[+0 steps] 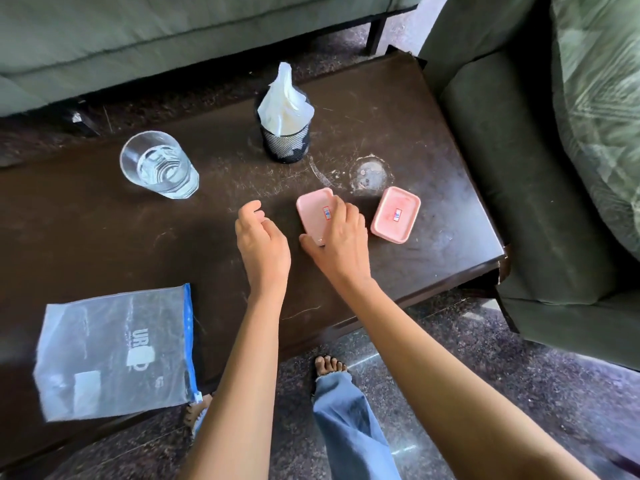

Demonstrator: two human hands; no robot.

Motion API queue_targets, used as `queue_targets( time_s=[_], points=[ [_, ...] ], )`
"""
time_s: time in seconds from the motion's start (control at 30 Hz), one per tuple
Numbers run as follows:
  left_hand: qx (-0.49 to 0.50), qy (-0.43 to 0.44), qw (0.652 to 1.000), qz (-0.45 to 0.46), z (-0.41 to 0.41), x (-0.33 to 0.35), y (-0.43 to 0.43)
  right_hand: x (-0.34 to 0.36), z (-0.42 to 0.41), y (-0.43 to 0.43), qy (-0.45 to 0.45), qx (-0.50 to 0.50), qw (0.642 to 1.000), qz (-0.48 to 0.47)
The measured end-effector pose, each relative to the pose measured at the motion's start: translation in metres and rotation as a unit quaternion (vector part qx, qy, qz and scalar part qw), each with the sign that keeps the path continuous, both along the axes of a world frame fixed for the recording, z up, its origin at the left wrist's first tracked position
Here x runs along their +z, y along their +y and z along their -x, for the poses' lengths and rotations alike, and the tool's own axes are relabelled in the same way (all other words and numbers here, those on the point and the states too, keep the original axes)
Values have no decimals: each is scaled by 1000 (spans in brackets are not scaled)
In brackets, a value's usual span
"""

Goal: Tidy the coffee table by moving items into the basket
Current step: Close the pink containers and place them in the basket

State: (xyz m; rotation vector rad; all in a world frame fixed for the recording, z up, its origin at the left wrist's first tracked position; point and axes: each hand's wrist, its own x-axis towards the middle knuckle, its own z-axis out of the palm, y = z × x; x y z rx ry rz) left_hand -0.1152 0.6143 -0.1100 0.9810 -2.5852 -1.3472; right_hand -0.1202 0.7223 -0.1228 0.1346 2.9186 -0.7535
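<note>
Plastic, thin and stiff by the look of it (likely light, a bit slick), suits an edge pinch: the right hand grips the pink container on the surface; the left hand, just beside, hangs relaxed, empty.

We see a dark, scratched wooden tabletop under the fingers, standing on a speckled dark stone floor that catches patches of daylight. Beyond the fingers runs a grey-green sofa. To their right sits a matching armchair with a leaf-patterned cushion.
</note>
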Motion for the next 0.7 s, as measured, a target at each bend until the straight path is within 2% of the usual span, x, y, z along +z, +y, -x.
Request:
queue_targets(
  time_s=[0.1,0.23,0.33,0.43,0.6,0.7],
  points=[
    [7,16,1000,-11,-5,5,-19,3,2,-11,-27,-43,999,-14],
    [22,46,998,-33,-18,15,-55,16,-9,-34,6,-45,999,-3],
    [59,83,995,-17,-30,22,-98,37,-23,-74,54,43,998,10],
    [124,84,989,4,-51,34,-162,64,-31,-134,89,131,986,50],
    [203,77,976,35,-98,48,-277,107,-25,-247,74,257,955,129],
    [253,88,962,53,-124,60,-335,131,-21,-315,66,339,927,146]
  ],
)
